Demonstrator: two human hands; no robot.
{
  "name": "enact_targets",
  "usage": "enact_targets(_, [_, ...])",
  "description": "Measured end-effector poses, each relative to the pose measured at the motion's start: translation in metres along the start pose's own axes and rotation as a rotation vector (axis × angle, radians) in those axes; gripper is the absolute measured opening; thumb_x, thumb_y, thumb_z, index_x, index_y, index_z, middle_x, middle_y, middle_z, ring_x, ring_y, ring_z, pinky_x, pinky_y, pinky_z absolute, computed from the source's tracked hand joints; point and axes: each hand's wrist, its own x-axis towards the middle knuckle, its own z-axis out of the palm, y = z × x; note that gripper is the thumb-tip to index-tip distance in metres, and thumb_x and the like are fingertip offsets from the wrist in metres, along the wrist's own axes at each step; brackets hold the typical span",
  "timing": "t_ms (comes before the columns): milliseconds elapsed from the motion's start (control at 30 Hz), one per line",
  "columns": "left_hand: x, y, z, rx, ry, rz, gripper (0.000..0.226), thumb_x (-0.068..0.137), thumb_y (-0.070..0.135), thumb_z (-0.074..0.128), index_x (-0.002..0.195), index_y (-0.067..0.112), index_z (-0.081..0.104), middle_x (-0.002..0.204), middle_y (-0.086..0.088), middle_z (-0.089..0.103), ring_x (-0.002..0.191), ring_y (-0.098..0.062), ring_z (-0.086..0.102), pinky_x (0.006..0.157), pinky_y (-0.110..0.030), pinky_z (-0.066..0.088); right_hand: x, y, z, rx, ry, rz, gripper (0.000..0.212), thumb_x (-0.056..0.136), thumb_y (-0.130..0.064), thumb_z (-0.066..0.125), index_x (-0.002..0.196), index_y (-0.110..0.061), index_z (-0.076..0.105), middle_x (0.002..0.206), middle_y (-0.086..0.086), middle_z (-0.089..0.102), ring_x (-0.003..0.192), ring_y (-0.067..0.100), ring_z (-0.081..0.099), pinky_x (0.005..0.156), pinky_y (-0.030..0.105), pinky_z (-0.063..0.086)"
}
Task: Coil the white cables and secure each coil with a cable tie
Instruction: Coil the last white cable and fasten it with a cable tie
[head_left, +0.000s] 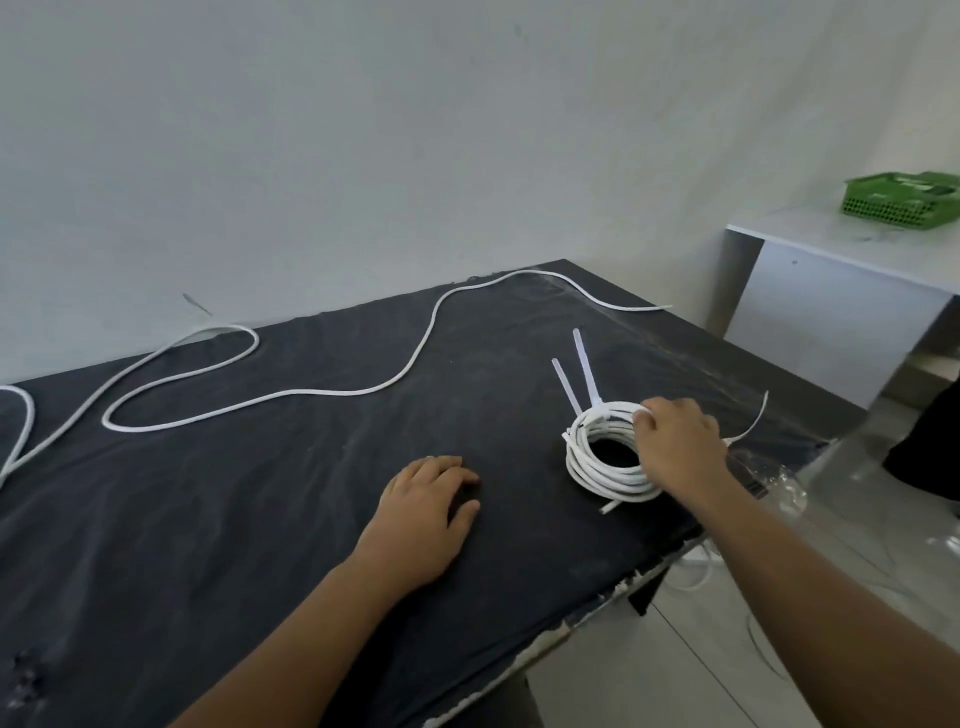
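Observation:
A coiled white cable (597, 467) lies on the dark cloth of the table (260, 493) at the right. My right hand (675, 441) rests on the coil's right side, its fingers curled over the strands. Two white cable ties (584, 374) stick up and away from the coil's far edge. A third thin tie (753, 423) trails out to the right of my hand. My left hand (426, 509) lies flat and empty on the cloth, left of the coil. A long loose white cable (363, 389) snakes across the far side of the table.
The table's right edge (649, 571) runs close past the coil, with floor below. A white desk (841, 270) stands at the far right with a green basket (898, 200) on it. A grey wall is behind the table.

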Motion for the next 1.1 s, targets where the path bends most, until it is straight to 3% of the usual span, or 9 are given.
enact_targets(100, [0.001, -0.001, 0.000, -0.023, -0.010, 0.013, 0.036, 0.096, 0.040, 0.044, 0.131, 0.030, 0.049, 0.147, 0.010, 0.038, 0.139, -0.014, 0.027, 0.116, -0.033, 0.018, 0.000, -0.002, 0.002, 0.050, -0.026, 0.012, 0.037, 0.096, -0.030, 0.034, 0.125, -0.020, 0.056, 0.130, 0.016, 0.053, 0.117, 0.042, 0.046, 0.102, 0.051, 0.035])
enact_targets(200, [0.002, -0.005, -0.007, -0.099, 0.013, 0.056, 0.033, 0.096, 0.033, 0.048, 0.126, 0.024, 0.054, 0.138, 0.006, 0.048, 0.133, -0.014, 0.037, 0.114, -0.030, 0.022, -0.010, -0.013, -0.009, 0.092, 0.080, -0.048, 0.041, 0.096, -0.031, 0.044, 0.136, -0.024, 0.048, 0.140, 0.010, 0.043, 0.128, 0.037, 0.037, 0.106, 0.050, 0.026])
enact_targets(300, [-0.004, -0.017, -0.026, -0.161, 0.058, 0.023, 0.030, 0.094, 0.029, 0.051, 0.124, 0.023, 0.056, 0.130, 0.006, 0.054, 0.125, -0.014, 0.045, 0.110, -0.032, 0.030, -0.030, -0.047, -0.012, 0.176, 0.252, -0.315, 0.027, 0.090, -0.025, 0.055, 0.117, -0.024, 0.061, 0.125, 0.002, 0.053, 0.118, 0.031, 0.044, 0.099, 0.045, 0.030])
enact_targets(367, [-0.013, -0.033, -0.042, -0.172, 0.088, -0.020, 0.029, 0.094, 0.028, 0.053, 0.122, 0.023, 0.057, 0.128, 0.006, 0.056, 0.122, -0.015, 0.048, 0.108, -0.034, 0.034, -0.045, -0.080, -0.001, 0.235, 0.253, -0.512, 0.019, 0.087, -0.024, 0.058, 0.104, -0.023, 0.066, 0.112, 0.001, 0.059, 0.107, 0.030, 0.052, 0.093, 0.042, 0.036])
enact_targets(467, [-0.036, -0.069, -0.068, -0.140, 0.113, -0.115, 0.030, 0.094, 0.028, 0.053, 0.123, 0.024, 0.056, 0.128, 0.006, 0.055, 0.121, -0.014, 0.048, 0.106, -0.030, 0.034, -0.069, -0.134, 0.030, 0.268, 0.063, -0.719, 0.023, 0.084, -0.031, 0.053, 0.101, -0.024, 0.067, 0.105, -0.002, 0.059, 0.101, 0.024, 0.056, 0.090, 0.040, 0.039])
enact_targets(600, [-0.080, -0.137, -0.103, -0.087, 0.161, -0.294, 0.030, 0.094, 0.029, 0.053, 0.123, 0.024, 0.056, 0.129, 0.006, 0.053, 0.121, -0.014, 0.047, 0.105, -0.026, 0.033, -0.100, -0.203, 0.081, 0.213, -0.255, -0.921, 0.025, 0.091, -0.032, 0.053, 0.114, -0.025, 0.063, 0.114, -0.008, 0.053, 0.108, 0.016, 0.050, 0.097, 0.037, 0.038])
enact_targets(733, [-0.124, -0.212, -0.133, -0.044, 0.255, -0.472, 0.026, 0.091, 0.027, 0.056, 0.117, 0.025, 0.060, 0.125, 0.002, 0.056, 0.120, -0.022, 0.050, 0.105, -0.035, 0.036, -0.121, -0.271, 0.124, 0.169, -0.442, -1.065, 0.031, 0.094, -0.035, 0.049, 0.123, -0.027, 0.057, 0.124, -0.011, 0.049, 0.116, 0.013, 0.045, 0.103, 0.034, 0.035])
enact_targets(900, [-0.148, -0.290, -0.165, 0.047, 0.345, -0.716, 0.023, 0.090, 0.031, 0.055, 0.111, 0.026, 0.062, 0.118, -0.003, 0.054, 0.115, -0.031, 0.049, 0.102, -0.044, 0.037, -0.135, -0.355, 0.165, 0.170, -0.515, -1.123, 0.034, 0.094, -0.037, 0.049, 0.126, -0.027, 0.056, 0.128, -0.009, 0.048, 0.121, 0.015, 0.043, 0.104, 0.035, 0.034])
enact_targets(1100, [-0.127, -0.348, -0.181, 0.086, 0.422, -0.768, 0.024, 0.096, 0.028, 0.044, 0.109, 0.024, 0.063, 0.115, -0.002, 0.059, 0.110, -0.033, 0.051, 0.094, -0.042, 0.041, -0.131, -0.420, 0.205, 0.129, -0.490, -1.104, 0.030, 0.093, -0.036, 0.049, 0.121, -0.028, 0.058, 0.126, -0.008, 0.052, 0.120, 0.017, 0.044, 0.101, 0.035, 0.034])
